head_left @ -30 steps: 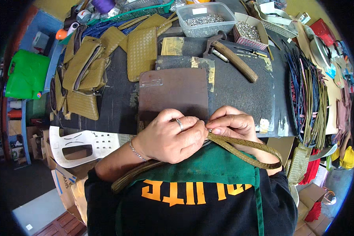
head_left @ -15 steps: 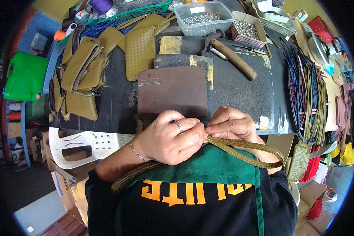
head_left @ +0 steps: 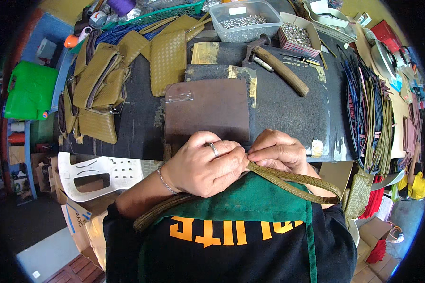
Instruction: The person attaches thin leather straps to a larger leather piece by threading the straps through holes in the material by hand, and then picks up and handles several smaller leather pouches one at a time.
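My left hand (head_left: 205,165) has its grip closed around an olive strap (head_left: 307,179), held over my green apron (head_left: 255,200), near the front edge of the desk (head_left: 139,113). My right hand's (head_left: 281,151) grip is pressed together at the strap's end; I cannot tell what lies between the fingertips. The strap loops across my right wrist. Beyond are a brown board (head_left: 208,113) and a hammer (head_left: 283,73).
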A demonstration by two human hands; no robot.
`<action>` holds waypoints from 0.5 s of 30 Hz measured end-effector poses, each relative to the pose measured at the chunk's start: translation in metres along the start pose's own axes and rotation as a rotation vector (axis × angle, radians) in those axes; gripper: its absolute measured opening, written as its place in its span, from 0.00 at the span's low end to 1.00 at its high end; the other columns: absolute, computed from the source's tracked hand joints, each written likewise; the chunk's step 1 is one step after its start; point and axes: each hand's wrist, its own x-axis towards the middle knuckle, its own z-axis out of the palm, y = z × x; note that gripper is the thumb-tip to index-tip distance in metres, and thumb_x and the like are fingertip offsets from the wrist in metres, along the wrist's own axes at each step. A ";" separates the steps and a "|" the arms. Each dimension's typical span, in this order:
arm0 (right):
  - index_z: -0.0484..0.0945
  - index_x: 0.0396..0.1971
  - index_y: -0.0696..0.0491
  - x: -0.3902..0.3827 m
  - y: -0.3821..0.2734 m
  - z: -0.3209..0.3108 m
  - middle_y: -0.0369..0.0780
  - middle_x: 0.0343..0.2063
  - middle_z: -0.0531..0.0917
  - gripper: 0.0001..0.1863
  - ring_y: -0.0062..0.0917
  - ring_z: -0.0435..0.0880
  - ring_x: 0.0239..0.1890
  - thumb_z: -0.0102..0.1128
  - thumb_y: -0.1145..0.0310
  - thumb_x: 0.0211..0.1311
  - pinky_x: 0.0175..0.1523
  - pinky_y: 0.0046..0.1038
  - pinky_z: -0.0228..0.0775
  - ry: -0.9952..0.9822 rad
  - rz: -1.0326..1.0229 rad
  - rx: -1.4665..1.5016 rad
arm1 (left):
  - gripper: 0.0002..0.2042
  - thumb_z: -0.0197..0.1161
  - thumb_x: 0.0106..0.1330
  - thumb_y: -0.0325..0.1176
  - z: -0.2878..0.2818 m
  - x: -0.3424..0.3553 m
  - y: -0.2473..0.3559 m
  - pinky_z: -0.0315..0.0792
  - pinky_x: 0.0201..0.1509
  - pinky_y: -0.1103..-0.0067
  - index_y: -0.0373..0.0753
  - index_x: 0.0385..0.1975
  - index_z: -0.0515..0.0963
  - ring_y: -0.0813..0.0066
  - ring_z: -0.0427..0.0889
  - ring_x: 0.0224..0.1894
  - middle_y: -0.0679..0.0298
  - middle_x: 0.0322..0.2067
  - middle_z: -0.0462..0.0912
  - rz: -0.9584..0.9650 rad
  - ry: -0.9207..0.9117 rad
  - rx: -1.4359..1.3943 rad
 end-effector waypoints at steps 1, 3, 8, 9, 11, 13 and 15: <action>0.76 0.32 0.60 0.000 0.000 -0.001 0.40 0.30 0.74 0.14 0.23 0.74 0.35 0.57 0.85 0.40 0.38 0.18 0.69 -0.005 -0.020 -0.011 | 0.08 0.62 0.43 0.29 0.000 0.000 0.000 0.59 0.33 0.80 0.35 0.24 0.76 0.74 0.76 0.31 0.64 0.27 0.76 0.002 0.013 -0.025; 0.76 0.32 0.60 0.000 0.003 -0.005 0.40 0.30 0.74 0.14 0.24 0.74 0.34 0.59 0.83 0.39 0.37 0.19 0.68 -0.037 -0.034 -0.065 | 0.08 0.63 0.42 0.29 0.000 0.000 0.000 0.59 0.33 0.80 0.35 0.24 0.76 0.74 0.76 0.31 0.64 0.27 0.76 -0.015 0.015 -0.028; 0.76 0.31 0.59 0.000 0.002 -0.002 0.41 0.29 0.75 0.15 0.25 0.75 0.32 0.63 0.77 0.38 0.34 0.21 0.67 -0.031 -0.020 -0.108 | 0.10 0.65 0.40 0.27 0.003 -0.003 -0.004 0.62 0.34 0.81 0.35 0.24 0.75 0.74 0.76 0.31 0.64 0.27 0.76 -0.096 0.030 -0.073; 0.76 0.31 0.59 0.002 0.000 0.001 0.41 0.28 0.75 0.15 0.25 0.75 0.31 0.64 0.77 0.37 0.33 0.21 0.67 0.034 -0.030 -0.163 | 0.09 0.62 0.43 0.29 0.005 -0.002 -0.003 0.62 0.34 0.81 0.36 0.25 0.75 0.76 0.74 0.31 0.66 0.27 0.74 -0.121 0.043 -0.085; 0.75 0.31 0.58 0.002 0.003 0.011 0.41 0.27 0.75 0.15 0.25 0.75 0.27 0.65 0.76 0.37 0.30 0.20 0.67 0.165 -0.037 -0.216 | 0.08 0.60 0.46 0.31 0.004 0.001 -0.006 0.63 0.35 0.81 0.36 0.27 0.74 0.77 0.73 0.31 0.68 0.27 0.72 -0.163 0.055 -0.121; 0.74 0.27 0.59 0.004 0.002 0.011 0.41 0.25 0.75 0.12 0.27 0.74 0.28 0.64 0.75 0.39 0.30 0.23 0.66 0.168 -0.034 -0.254 | 0.09 0.62 0.44 0.29 -0.001 0.005 -0.008 0.65 0.33 0.80 0.35 0.26 0.74 0.74 0.74 0.31 0.65 0.27 0.73 -0.192 0.011 -0.154; 0.74 0.25 0.60 0.007 0.002 0.011 0.41 0.24 0.74 0.10 0.27 0.74 0.28 0.63 0.75 0.40 0.31 0.24 0.66 0.153 -0.089 -0.308 | 0.11 0.64 0.43 0.29 -0.007 0.007 -0.009 0.68 0.32 0.78 0.34 0.27 0.74 0.68 0.75 0.31 0.62 0.28 0.75 -0.261 -0.086 -0.264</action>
